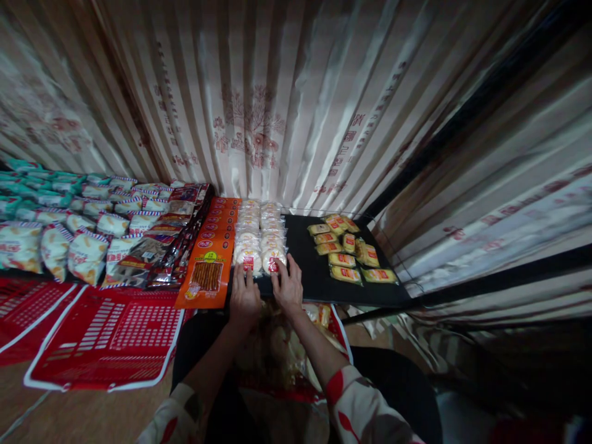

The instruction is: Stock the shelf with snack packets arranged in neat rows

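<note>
Two columns of round white wrapped biscuits stand on the black shelf, each front packet carrying a red label. My left hand (pixel 245 297) touches the front packet of the left column (pixel 248 254) with its fingers stretched forward. Against the front packet of the right column (pixel 271 251) rest the fingers of my right hand (pixel 289 287), spread apart. Neither hand is wrapped round a packet. Just left of the columns lies an overlapping row of orange snack bags (pixel 206 265). Several small yellow wrapped snacks (pixel 345 259) lie loosely grouped on the right of the shelf.
Dark foil bags (pixel 169 243) and white puffy bags (pixel 86 256) fill the left. Below them sit red baskets (pixel 124 327). Between my legs, a red basket (pixel 343 333) holds wrapped goods. A pleated curtain (pixel 287 92) hangs behind the black shelf (pixel 305 271); a dark frame bar (pixel 462 132) slants at right.
</note>
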`<action>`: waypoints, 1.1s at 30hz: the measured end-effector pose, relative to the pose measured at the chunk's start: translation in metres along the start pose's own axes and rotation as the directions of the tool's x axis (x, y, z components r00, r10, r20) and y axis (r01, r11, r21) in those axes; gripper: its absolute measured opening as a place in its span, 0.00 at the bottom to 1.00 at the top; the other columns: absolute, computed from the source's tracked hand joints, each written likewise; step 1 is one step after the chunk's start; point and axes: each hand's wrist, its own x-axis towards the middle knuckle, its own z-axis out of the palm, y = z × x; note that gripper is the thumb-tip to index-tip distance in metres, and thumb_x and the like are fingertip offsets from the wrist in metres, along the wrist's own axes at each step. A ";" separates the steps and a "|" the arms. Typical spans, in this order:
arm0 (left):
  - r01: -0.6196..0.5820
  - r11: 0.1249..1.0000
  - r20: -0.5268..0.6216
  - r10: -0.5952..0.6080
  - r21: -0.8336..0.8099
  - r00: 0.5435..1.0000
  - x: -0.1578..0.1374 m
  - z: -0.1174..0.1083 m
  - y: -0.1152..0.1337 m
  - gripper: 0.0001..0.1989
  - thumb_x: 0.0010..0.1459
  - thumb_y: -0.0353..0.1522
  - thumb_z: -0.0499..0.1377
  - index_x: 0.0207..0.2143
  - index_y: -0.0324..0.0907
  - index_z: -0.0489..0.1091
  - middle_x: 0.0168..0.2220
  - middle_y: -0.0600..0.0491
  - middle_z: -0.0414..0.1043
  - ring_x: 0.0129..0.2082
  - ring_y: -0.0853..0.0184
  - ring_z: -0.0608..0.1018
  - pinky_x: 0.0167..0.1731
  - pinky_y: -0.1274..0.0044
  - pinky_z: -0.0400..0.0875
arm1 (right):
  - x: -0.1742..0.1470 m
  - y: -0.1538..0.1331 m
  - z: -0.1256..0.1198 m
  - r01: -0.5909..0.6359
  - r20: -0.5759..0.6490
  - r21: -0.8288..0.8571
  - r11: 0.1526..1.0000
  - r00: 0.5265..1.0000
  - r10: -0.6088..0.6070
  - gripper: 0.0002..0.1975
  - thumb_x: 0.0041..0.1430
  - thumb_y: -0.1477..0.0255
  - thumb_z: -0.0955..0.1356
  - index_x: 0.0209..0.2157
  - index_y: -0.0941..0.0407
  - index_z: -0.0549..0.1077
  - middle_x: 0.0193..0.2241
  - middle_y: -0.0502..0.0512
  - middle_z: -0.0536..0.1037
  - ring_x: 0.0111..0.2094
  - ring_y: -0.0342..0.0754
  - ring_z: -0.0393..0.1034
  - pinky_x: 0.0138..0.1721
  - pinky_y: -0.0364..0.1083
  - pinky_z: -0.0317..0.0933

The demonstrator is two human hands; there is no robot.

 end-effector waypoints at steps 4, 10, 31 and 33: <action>-0.022 1.000 0.012 0.022 -0.013 1.000 -0.002 -0.006 -0.001 0.23 0.56 0.26 0.47 0.55 0.30 0.58 0.60 0.36 0.53 0.63 0.52 0.52 0.58 0.58 0.57 | -0.001 -0.001 -0.003 0.005 -0.006 0.028 1.000 1.000 -0.005 0.19 0.59 0.70 0.61 0.53 0.51 0.67 0.60 0.58 0.54 0.58 0.55 0.50 0.53 0.56 0.56; -0.071 0.994 0.105 0.080 -0.085 0.991 -0.030 -0.025 0.005 0.16 0.58 0.26 0.44 0.45 0.36 0.67 0.45 0.44 0.68 0.50 0.61 0.69 0.51 0.66 0.66 | -0.002 -0.004 -0.011 -0.022 -0.035 0.125 0.992 0.999 0.027 0.20 0.58 0.73 0.60 0.51 0.52 0.69 0.60 0.59 0.55 0.58 0.54 0.51 0.55 0.56 0.54; -0.188 0.917 0.712 -0.133 0.353 0.689 -0.110 -0.047 0.017 0.19 0.58 0.27 0.47 0.51 0.36 0.64 0.46 0.39 0.69 0.47 0.57 0.71 0.47 0.67 0.64 | -0.163 0.008 -0.040 0.065 0.212 0.284 0.956 0.969 -0.129 0.14 0.55 0.76 0.60 0.42 0.56 0.71 0.48 0.62 0.70 0.50 0.53 0.63 0.50 0.56 0.60; -0.190 0.918 0.710 -0.126 0.347 0.693 -0.108 -0.051 0.018 0.17 0.57 0.29 0.48 0.48 0.36 0.65 0.46 0.40 0.69 0.47 0.58 0.71 0.48 0.69 0.63 | -0.162 0.008 -0.040 0.051 0.216 0.293 0.955 0.969 -0.118 0.15 0.55 0.76 0.60 0.42 0.56 0.71 0.48 0.62 0.70 0.50 0.53 0.63 0.50 0.56 0.61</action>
